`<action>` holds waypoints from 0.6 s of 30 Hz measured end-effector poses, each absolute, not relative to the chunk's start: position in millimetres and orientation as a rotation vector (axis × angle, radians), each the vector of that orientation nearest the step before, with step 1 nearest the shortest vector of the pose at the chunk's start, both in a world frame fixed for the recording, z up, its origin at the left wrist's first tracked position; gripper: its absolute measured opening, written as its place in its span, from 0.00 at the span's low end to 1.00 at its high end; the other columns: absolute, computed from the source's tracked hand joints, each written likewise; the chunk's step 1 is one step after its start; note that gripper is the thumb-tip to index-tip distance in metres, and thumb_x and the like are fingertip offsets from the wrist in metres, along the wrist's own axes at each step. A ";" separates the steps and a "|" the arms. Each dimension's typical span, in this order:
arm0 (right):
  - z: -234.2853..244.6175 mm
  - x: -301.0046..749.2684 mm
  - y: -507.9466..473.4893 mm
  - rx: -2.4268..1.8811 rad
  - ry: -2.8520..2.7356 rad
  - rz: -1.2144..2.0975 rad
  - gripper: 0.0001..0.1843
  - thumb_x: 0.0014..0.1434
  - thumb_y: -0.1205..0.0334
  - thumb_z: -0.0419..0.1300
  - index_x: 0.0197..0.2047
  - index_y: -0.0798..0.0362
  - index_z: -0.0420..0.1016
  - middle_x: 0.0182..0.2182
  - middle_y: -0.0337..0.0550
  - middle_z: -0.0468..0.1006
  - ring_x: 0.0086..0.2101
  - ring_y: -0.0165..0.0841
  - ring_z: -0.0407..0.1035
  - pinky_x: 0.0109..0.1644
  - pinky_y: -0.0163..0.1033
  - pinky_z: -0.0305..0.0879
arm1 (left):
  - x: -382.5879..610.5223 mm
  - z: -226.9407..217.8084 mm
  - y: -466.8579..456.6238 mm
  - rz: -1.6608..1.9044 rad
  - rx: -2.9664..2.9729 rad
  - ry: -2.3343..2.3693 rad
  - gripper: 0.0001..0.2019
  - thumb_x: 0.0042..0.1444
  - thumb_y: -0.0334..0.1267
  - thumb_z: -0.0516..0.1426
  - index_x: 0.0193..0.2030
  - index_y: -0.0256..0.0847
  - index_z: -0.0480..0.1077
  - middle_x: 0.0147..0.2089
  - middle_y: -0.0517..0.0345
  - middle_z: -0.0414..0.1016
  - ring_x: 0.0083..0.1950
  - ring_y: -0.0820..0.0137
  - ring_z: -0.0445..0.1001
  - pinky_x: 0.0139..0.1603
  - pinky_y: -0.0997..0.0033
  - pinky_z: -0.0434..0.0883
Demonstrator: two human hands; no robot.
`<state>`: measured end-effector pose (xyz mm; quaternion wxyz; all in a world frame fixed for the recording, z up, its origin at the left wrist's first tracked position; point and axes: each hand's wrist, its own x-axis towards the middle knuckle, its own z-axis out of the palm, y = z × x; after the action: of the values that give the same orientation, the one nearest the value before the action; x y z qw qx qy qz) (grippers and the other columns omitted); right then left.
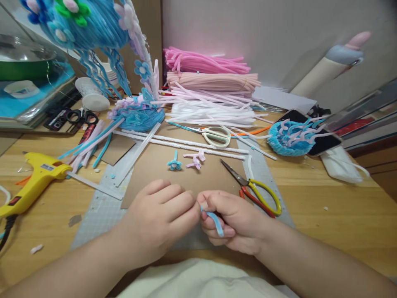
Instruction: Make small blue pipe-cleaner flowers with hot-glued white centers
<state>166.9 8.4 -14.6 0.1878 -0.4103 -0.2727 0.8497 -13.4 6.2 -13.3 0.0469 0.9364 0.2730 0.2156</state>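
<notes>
A light blue pipe cleaner (216,223) pokes out of my right hand (234,219), which is closed with thumb and fingers pinching it. My left hand (166,219) is curled closed against the right fingertips, its back to the camera; whatever its fingers grip is hidden. Just beyond the hands, a small blue pipe cleaner flower (174,165) and pale pink pipe cleaner pieces (195,160) lie on brown cardboard (149,182). Scissors with yellow and red handles (263,194) rest partly open to the right of my right hand.
A yellow glue gun (34,182) lies at left. Beige-handled scissors (217,136) and two long white pipe cleaner stems (186,142) cross the middle. Behind stand pink bundles (204,62), a blue flower-covered craft (93,29) and, at right, a fuzzy blue piece (291,138) beside a phone (328,140).
</notes>
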 end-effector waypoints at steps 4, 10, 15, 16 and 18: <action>-13.8 172.0 9.3 -1.227 -1.315 1.839 0.06 0.49 0.64 0.53 0.23 0.52 0.60 0.15 0.29 0.58 0.15 0.22 0.47 0.18 0.29 0.44 | -9.8 -14.3 7.1 0.640 2.291 1.042 0.08 0.58 0.33 0.54 0.45 0.42 0.65 0.41 0.55 0.72 0.40 0.66 0.69 0.39 0.65 0.61; -15.6 182.4 8.4 -0.883 -2.356 0.573 0.11 0.56 0.71 0.50 0.22 0.53 0.62 0.19 0.35 0.62 0.22 0.27 0.54 0.26 0.34 0.48 | -4.5 -16.1 8.1 0.487 1.193 0.929 0.15 0.60 0.48 0.49 0.33 0.38 0.65 0.27 0.62 0.66 0.29 0.74 0.62 0.31 0.74 0.61; -16.2 183.9 7.9 -0.762 -2.549 0.190 0.14 0.62 0.67 0.48 0.26 0.53 0.66 0.21 0.38 0.66 0.23 0.30 0.55 0.27 0.38 0.48 | -4.9 -13.8 8.8 0.392 0.740 0.813 0.11 0.58 0.43 0.53 0.30 0.37 0.64 0.26 0.60 0.66 0.24 0.77 0.63 0.19 0.80 0.53; -15.6 183.9 8.1 -0.722 -2.580 0.160 0.14 0.63 0.67 0.48 0.27 0.54 0.67 0.21 0.39 0.67 0.24 0.31 0.55 0.27 0.38 0.48 | -5.3 -13.1 8.8 0.369 0.659 0.776 0.12 0.59 0.42 0.52 0.29 0.36 0.64 0.25 0.59 0.66 0.23 0.77 0.63 0.17 0.80 0.51; -14.3 184.1 8.9 -0.658 -2.610 0.132 0.14 0.63 0.67 0.48 0.28 0.54 0.68 0.22 0.39 0.68 0.24 0.31 0.56 0.28 0.39 0.47 | -6.2 -11.9 8.7 0.329 0.557 0.722 0.13 0.59 0.41 0.51 0.27 0.36 0.64 0.23 0.60 0.65 0.19 0.79 0.61 0.14 0.81 0.47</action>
<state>184.1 8.9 -14.3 0.2216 -0.2381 -0.9444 0.0478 -6.2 8.7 -11.9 0.8849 0.2675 0.3469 0.1584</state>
